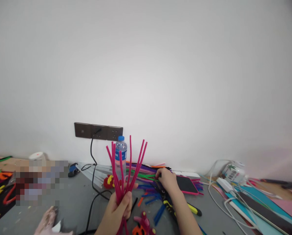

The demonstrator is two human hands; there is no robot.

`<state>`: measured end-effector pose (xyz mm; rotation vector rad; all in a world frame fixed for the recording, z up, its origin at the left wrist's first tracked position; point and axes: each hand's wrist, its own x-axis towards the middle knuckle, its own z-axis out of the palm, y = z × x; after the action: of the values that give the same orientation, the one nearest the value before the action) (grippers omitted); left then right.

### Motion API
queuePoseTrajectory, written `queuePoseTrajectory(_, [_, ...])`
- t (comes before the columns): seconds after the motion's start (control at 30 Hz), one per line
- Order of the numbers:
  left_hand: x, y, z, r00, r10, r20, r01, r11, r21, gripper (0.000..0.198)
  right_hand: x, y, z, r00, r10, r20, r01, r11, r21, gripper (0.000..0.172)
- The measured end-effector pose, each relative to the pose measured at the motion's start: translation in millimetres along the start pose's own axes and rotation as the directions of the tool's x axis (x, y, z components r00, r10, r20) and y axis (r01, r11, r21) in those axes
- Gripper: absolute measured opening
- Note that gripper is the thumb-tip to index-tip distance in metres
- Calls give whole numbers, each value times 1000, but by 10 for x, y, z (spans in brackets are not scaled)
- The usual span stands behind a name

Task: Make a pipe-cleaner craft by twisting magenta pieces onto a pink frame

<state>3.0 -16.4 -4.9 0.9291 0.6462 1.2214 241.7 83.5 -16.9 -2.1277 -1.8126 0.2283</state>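
Note:
My left hand (123,207) is closed around a bunch of deep pink pipe cleaners (119,186), which fan upward from the fist. Over the pile at the back, my right hand (167,179) has its fingers curled and pinched on green pipe cleaners (147,176); the exact grip is partly hidden. Blue and purple pipe cleaners (148,189) lie around it. Beneath my right wrist are black-and-yellow pliers (169,207). A phone in a pink case (187,185) rests to its right. Between my forearms sits a pink-and-orange pipe-cleaner figure (143,225).
A water bottle (121,156) stands behind my left hand. Black cord runs from the wall socket (98,131) across the table (72,199). Another person's hand (48,220) is at the lower left. White cables (225,209) and coloured sheets (265,199) lie at the right.

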Motion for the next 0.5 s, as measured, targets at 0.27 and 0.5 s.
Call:
queuePoseTrajectory(0.27, [13, -4, -12, 1000, 9, 13, -10, 999, 31, 55, -4, -23, -13, 996, -8, -86, 12, 999, 44, 16])
queuePoseTrajectory(0.5, [24, -10, -52, 1000, -10, -16, 11, 999, 49, 55, -15, -41, -138, 967, -47, -252, 106, 968, 225, 16])
